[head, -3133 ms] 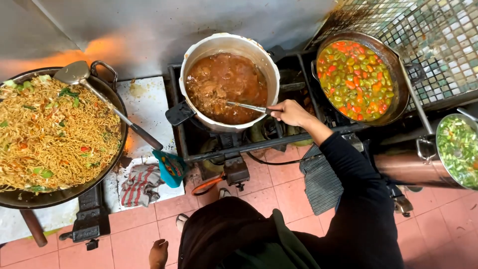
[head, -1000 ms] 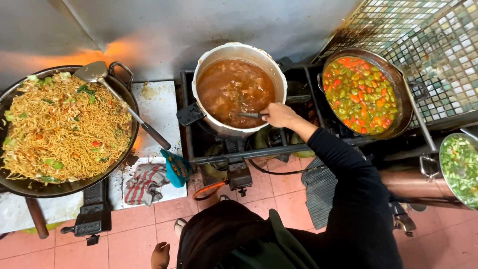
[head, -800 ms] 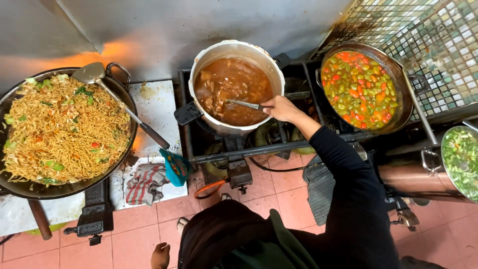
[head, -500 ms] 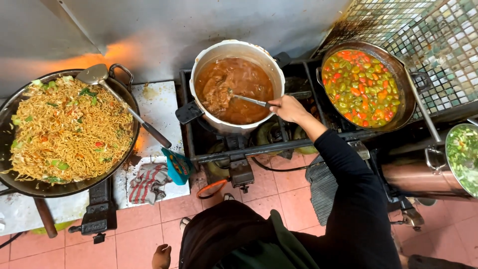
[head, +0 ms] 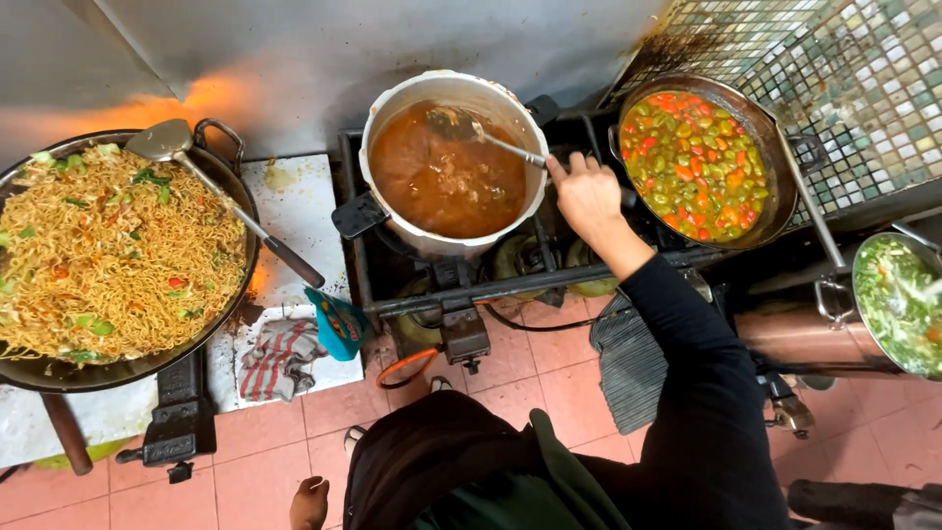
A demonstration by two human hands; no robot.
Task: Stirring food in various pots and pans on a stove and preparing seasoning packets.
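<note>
Since the earlier frame: right hand shifted from over the pot to just right of its rim; ladle bowl moved to the far side of the curry. Fingers closed around the thin metal ladle handle, bowl dipped in the sauce. Left hand low at near edge, grip state not discernible. Round, pale metal pot on the burner, centre; contents brown, glossy, lumpy. Left: wide dark wok of stringy noodles, steel spatula resting on top. Right: dark pan of chunky green and red vegetables.
</note>
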